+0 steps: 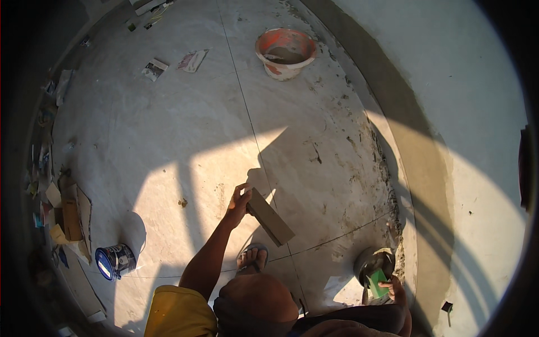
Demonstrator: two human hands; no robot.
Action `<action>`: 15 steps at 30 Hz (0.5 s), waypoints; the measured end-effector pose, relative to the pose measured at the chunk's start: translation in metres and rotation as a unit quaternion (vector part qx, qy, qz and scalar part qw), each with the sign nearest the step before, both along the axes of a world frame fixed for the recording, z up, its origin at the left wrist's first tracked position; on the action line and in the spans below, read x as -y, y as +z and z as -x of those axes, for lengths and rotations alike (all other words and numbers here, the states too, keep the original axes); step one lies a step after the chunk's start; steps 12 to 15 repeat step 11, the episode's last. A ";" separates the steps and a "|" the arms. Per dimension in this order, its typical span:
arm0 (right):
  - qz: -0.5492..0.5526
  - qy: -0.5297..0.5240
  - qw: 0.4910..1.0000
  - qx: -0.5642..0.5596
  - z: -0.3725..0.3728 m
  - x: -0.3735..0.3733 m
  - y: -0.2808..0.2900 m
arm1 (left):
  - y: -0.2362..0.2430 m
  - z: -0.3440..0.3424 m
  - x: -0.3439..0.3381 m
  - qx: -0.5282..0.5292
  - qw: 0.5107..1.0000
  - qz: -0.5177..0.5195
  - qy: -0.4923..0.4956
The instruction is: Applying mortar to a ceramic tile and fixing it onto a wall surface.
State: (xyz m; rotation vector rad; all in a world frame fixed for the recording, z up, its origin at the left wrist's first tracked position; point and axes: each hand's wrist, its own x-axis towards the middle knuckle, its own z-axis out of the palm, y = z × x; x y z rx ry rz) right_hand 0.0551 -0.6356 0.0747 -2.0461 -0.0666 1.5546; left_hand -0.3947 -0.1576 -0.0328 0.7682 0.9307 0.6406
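My left hand (240, 201) grips one end of a long grey-brown rectangular block or board (271, 219), held tilted above the floor in front of my foot. At the lower right, my right hand (395, 290) has its fingers closed on a flat green piece (377, 282), whose exact kind I cannot make out. That green piece is at the near side of a dark round bucket (373, 262), overlapping its opening. What the bucket holds is hard to see in the shade.
A white-and-orange basin (285, 54) with grey wet mix stands at the far end. A dark blue paint pail (115, 262) is at left, near cardboard scraps (71, 220). Along the right runs a wall (449, 73) with a damp lower band. Mortar crumbs (387, 185) line its foot.
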 end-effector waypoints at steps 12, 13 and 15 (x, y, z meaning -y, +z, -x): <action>-0.033 0.271 0.960 -0.064 0.000 -0.223 0.139 | 0.279 0.172 -0.031 -0.151 0.976 -0.009 0.160; -0.033 0.271 0.960 -0.064 0.000 -0.223 0.139 | 0.279 0.172 -0.031 -0.151 0.976 -0.009 0.160; -0.033 0.271 0.960 -0.064 0.000 -0.223 0.139 | 0.279 0.172 -0.031 -0.151 0.976 -0.009 0.160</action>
